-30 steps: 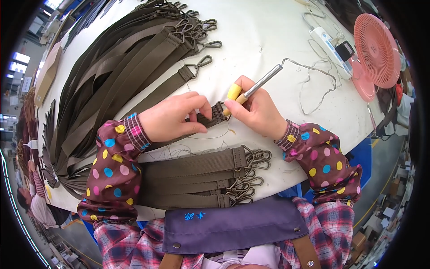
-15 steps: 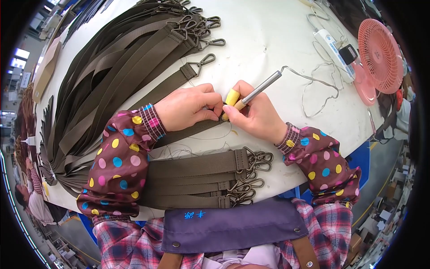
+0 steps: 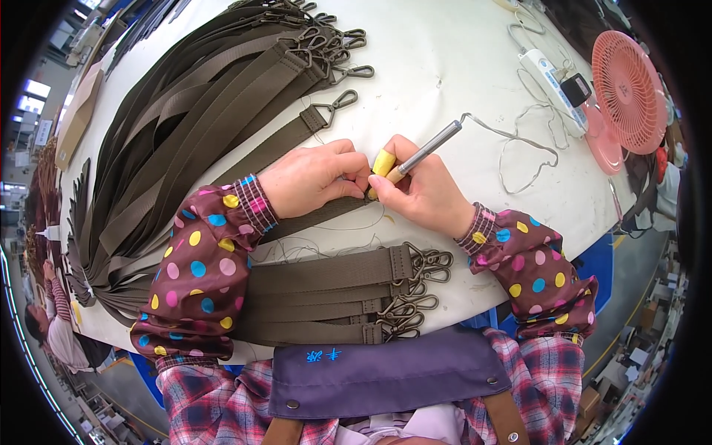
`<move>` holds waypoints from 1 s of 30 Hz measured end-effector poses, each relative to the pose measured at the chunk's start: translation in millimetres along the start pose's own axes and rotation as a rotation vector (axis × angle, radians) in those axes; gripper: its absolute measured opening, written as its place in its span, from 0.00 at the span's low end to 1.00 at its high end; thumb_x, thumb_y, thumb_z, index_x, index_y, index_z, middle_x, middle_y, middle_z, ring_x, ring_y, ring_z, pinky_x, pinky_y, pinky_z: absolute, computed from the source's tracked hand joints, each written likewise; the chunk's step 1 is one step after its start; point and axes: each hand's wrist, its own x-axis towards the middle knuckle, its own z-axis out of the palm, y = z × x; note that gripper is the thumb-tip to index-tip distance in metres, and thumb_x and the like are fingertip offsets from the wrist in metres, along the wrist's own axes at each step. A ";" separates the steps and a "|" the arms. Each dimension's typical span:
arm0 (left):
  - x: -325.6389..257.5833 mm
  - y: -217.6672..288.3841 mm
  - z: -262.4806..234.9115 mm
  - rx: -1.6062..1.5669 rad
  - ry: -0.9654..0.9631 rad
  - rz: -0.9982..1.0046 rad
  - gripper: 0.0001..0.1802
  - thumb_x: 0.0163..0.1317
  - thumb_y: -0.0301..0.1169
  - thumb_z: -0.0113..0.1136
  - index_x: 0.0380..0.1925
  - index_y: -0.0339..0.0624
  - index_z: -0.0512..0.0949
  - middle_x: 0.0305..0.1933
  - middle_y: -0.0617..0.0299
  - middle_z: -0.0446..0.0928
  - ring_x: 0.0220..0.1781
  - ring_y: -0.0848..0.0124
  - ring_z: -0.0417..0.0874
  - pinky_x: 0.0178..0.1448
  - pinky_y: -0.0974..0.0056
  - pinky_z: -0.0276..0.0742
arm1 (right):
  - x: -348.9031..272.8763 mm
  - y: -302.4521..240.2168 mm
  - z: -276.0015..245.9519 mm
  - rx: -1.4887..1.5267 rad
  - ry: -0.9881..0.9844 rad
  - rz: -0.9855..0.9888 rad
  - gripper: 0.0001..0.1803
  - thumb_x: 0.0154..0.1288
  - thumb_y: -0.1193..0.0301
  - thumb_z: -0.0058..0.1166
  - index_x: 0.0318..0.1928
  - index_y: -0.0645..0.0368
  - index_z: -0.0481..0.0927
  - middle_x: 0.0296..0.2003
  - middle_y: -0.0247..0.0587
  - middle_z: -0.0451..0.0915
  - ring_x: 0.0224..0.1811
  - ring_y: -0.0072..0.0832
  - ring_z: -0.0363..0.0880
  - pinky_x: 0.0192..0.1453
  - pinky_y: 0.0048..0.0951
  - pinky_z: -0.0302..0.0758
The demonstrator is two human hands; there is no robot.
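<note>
My left hand (image 3: 315,174) is closed in a pinch at the end of a dark olive webbing strap (image 3: 315,214). Against its fingertips, my right hand (image 3: 426,194) grips a corded pen-shaped tool (image 3: 439,142) with a metal barrel and tan grip. The tool slants down to the left, and its tip is hidden by the fingers. A yellow wrap (image 3: 383,162) covers my right index finger. A little dark metal hardware shows between the hands, mostly hidden. Just beyond my left hand lies another strap (image 3: 278,142), ending in a snap hook (image 3: 344,99).
A big bundle of straps (image 3: 185,96) with hooks fills the left of the white table (image 3: 445,67). Nearer me lies a stack of hooked straps (image 3: 326,273). At the right are a power strip (image 3: 550,80), a pink fan (image 3: 629,93) and the tool's loose cord (image 3: 512,132).
The tool's upper end has dropped slightly and shifted a little left. My left forearm has moved slightly right. Both hands keep nearly the same place.
</note>
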 end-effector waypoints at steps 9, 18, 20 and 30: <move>-1.0 5.6 -2.9 -0.273 0.033 -0.248 0.06 0.63 0.30 0.57 0.34 0.41 0.71 0.29 0.60 0.72 0.29 0.70 0.75 0.34 0.65 0.73 | 4.7 1.5 -3.3 0.061 0.040 0.026 0.10 0.63 0.71 0.55 0.36 0.60 0.67 0.23 0.33 0.75 0.22 0.14 0.71 0.26 0.19 0.67; -3.2 6.0 0.1 -0.336 0.091 -0.303 0.07 0.65 0.30 0.55 0.34 0.40 0.70 0.29 0.62 0.71 0.25 0.76 0.73 0.26 0.69 0.72 | 8.9 3.5 -2.2 -0.019 0.068 0.012 0.10 0.65 0.72 0.55 0.37 0.60 0.67 0.26 0.29 0.74 0.24 0.09 0.66 0.26 0.14 0.64; -2.6 5.6 0.2 -0.333 0.093 -0.305 0.07 0.65 0.30 0.55 0.34 0.40 0.70 0.30 0.62 0.71 0.25 0.76 0.74 0.26 0.69 0.72 | 9.3 5.1 -1.5 -0.028 0.072 0.009 0.10 0.65 0.72 0.55 0.37 0.60 0.67 0.26 0.28 0.74 0.23 0.09 0.66 0.26 0.14 0.63; -2.7 4.5 1.7 -0.331 0.097 -0.298 0.07 0.65 0.31 0.56 0.34 0.40 0.70 0.31 0.62 0.70 0.25 0.76 0.74 0.26 0.70 0.72 | 10.3 6.5 0.9 -0.058 0.113 -0.029 0.14 0.62 0.67 0.57 0.34 0.61 0.67 0.20 0.40 0.74 0.19 0.25 0.72 0.24 0.26 0.68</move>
